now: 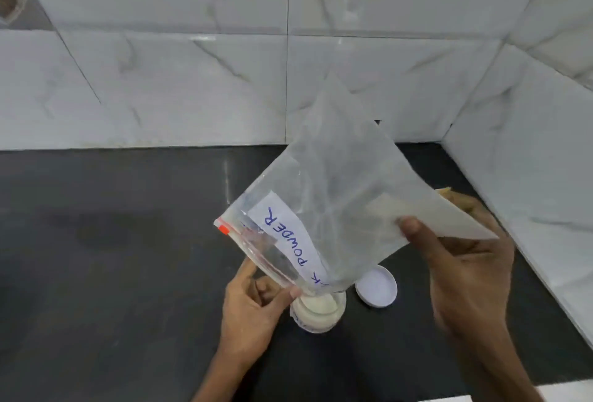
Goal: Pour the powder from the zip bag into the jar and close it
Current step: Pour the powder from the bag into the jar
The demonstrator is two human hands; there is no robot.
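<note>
A clear zip bag [333, 189] with a white label reading "POWDER" is held upside down, its zip end pointing down over an open jar [318, 310]. The small jar stands on the dark counter and holds pale powder. My left hand [253, 308] pinches the bag's zip end right beside the jar's mouth. My right hand [462, 273] grips the bag's raised bottom edge, thumb on the front. The bag looks nearly empty. The jar's white lid [376, 286] lies on the counter just right of the jar, inner side up.
The dark counter [112, 257] meets a white marble-tiled wall [192, 80] at the back and another tiled wall [529, 160] on the right, forming a corner. Something tan shows partly behind the bag near my right hand.
</note>
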